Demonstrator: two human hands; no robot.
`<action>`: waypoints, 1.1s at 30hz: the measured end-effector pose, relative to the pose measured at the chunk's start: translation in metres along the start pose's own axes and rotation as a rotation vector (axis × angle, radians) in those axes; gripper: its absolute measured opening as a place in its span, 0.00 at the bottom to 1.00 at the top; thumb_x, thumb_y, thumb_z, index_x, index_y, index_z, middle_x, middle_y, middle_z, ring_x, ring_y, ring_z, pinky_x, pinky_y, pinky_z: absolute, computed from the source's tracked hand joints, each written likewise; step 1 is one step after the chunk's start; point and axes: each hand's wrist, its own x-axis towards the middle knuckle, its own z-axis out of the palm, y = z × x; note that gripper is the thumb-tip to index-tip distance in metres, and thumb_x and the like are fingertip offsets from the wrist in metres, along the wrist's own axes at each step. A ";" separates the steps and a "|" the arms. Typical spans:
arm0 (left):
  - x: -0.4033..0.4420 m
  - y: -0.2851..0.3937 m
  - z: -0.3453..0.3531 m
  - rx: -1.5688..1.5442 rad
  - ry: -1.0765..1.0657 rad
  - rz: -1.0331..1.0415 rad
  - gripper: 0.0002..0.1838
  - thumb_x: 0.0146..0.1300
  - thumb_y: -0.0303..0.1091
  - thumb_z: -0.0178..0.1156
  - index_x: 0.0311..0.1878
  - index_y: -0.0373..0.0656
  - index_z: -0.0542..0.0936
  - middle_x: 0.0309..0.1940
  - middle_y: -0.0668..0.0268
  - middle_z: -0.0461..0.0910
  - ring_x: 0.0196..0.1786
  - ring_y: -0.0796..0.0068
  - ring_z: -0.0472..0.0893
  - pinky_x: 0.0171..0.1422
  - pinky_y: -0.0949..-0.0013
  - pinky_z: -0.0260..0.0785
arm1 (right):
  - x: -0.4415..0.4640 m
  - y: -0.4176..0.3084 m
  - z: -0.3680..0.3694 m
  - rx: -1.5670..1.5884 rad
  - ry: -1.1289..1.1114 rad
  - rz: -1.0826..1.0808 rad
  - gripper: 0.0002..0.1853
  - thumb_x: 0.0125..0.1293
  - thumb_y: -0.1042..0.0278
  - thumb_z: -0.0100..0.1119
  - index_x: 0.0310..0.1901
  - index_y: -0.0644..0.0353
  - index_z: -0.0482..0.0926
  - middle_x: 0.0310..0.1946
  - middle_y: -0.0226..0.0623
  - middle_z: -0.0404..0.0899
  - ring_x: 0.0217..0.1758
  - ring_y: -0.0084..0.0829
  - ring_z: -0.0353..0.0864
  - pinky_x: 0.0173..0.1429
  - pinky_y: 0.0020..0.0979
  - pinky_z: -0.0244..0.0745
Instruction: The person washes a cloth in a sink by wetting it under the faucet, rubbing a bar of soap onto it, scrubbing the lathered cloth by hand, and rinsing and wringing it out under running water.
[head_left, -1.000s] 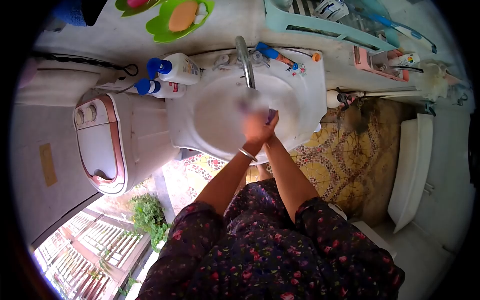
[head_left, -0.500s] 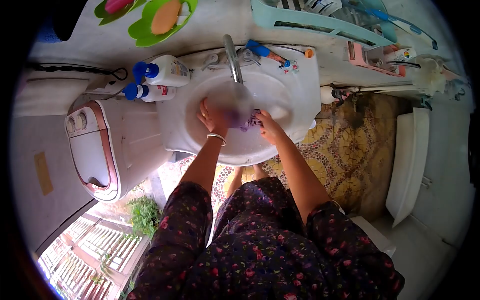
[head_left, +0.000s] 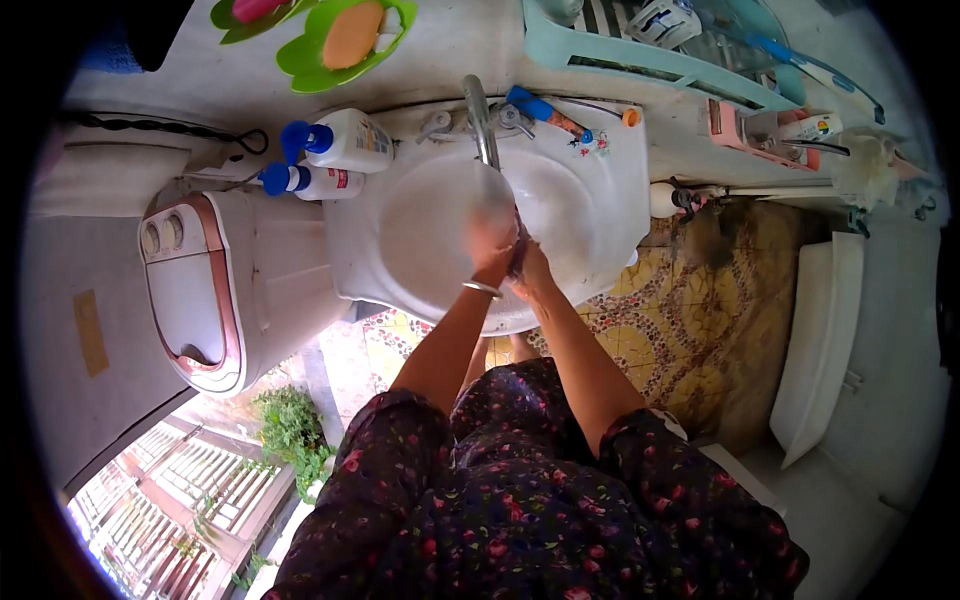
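Observation:
Over the white sink basin (head_left: 430, 230), my two hands are pressed together just below the metal faucet (head_left: 481, 120). A dark purple cloth (head_left: 518, 250) shows as a thin strip between them. My left hand (head_left: 490, 243), with a silver bangle at its wrist, lies against the cloth; its fingertips are blurred. My right hand (head_left: 532, 270) is closed around the cloth from the other side. Most of the cloth is hidden by the hands.
Two blue-topped pump bottles (head_left: 355, 142) stand at the sink's left corner, beside a washing machine (head_left: 190, 290). A blue tube (head_left: 545, 113) lies on the back rim. Green soap dishes (head_left: 345, 45) and a teal rack (head_left: 670, 62) are on the wall.
Half a second ago my hands were apart with the purple cloth spread between them. Now they have come together under the faucet, and the cloth is bunched between them.

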 end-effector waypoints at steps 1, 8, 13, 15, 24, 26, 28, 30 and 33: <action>0.007 0.003 -0.004 -0.001 0.002 -0.003 0.27 0.53 0.54 0.62 0.30 0.31 0.77 0.29 0.46 0.79 0.37 0.46 0.78 0.40 0.54 0.69 | 0.000 0.005 0.003 0.074 0.044 0.024 0.17 0.72 0.58 0.39 0.53 0.58 0.70 0.44 0.36 0.76 0.49 0.29 0.76 0.49 0.34 0.75; -0.045 0.034 -0.005 0.040 -0.123 0.081 0.22 0.50 0.48 0.64 0.42 0.43 0.80 0.43 0.49 0.79 0.41 0.51 0.80 0.46 0.56 0.72 | 0.013 -0.011 -0.014 0.176 -0.175 0.205 0.18 0.70 0.47 0.43 0.31 0.53 0.67 0.28 0.29 0.70 0.29 0.25 0.70 0.39 0.28 0.70; -0.012 0.021 -0.007 0.163 -0.078 0.223 0.15 0.49 0.44 0.62 0.31 0.40 0.77 0.27 0.54 0.77 0.31 0.52 0.77 0.37 0.55 0.68 | 0.006 -0.003 0.000 0.147 -0.231 0.140 0.18 0.71 0.48 0.41 0.35 0.54 0.69 0.31 0.30 0.72 0.35 0.25 0.72 0.44 0.30 0.70; 0.023 -0.037 0.010 -0.020 -0.096 0.173 0.12 0.48 0.41 0.61 0.27 0.40 0.76 0.22 0.54 0.76 0.26 0.47 0.75 0.31 0.55 0.67 | 0.000 0.002 0.019 0.043 -0.083 0.060 0.18 0.72 0.52 0.39 0.44 0.57 0.74 0.36 0.32 0.75 0.41 0.26 0.75 0.49 0.31 0.71; 0.049 -0.049 -0.045 0.965 0.248 0.572 0.20 0.51 0.50 0.64 0.31 0.40 0.79 0.35 0.56 0.78 0.42 0.53 0.77 0.46 0.61 0.70 | -0.018 -0.037 0.005 -0.650 0.301 0.298 0.31 0.67 0.46 0.48 0.67 0.44 0.53 0.69 0.44 0.42 0.69 0.61 0.49 0.70 0.59 0.42; 0.020 -0.112 -0.002 0.605 -0.094 0.169 0.24 0.48 0.50 0.65 0.38 0.38 0.79 0.34 0.58 0.79 0.41 0.54 0.78 0.47 0.62 0.72 | -0.011 -0.040 0.012 -0.463 0.321 0.368 0.30 0.66 0.44 0.47 0.65 0.46 0.56 0.67 0.44 0.49 0.67 0.59 0.54 0.68 0.59 0.46; -0.012 -0.064 0.007 0.191 -0.268 0.008 0.18 0.42 0.41 0.65 0.37 0.42 0.79 0.29 0.58 0.79 0.34 0.54 0.79 0.42 0.62 0.73 | 0.015 -0.040 -0.017 -0.089 0.021 0.442 0.26 0.66 0.42 0.45 0.58 0.52 0.67 0.54 0.42 0.71 0.58 0.53 0.68 0.64 0.60 0.58; -0.035 -0.005 0.003 -0.126 -0.386 0.122 0.07 0.41 0.30 0.62 0.25 0.38 0.78 0.28 0.56 0.78 0.34 0.58 0.78 0.44 0.62 0.71 | 0.033 -0.054 -0.033 -0.082 -0.142 0.463 0.26 0.66 0.43 0.46 0.56 0.56 0.68 0.52 0.42 0.72 0.55 0.46 0.72 0.59 0.57 0.65; -0.056 0.055 -0.002 -0.172 -0.374 0.313 0.06 0.44 0.30 0.62 0.25 0.39 0.78 0.26 0.57 0.79 0.33 0.57 0.78 0.52 0.62 0.66 | 0.011 -0.058 0.017 -0.145 -0.064 0.343 0.24 0.68 0.47 0.46 0.52 0.62 0.70 0.45 0.41 0.76 0.43 0.33 0.78 0.48 0.38 0.77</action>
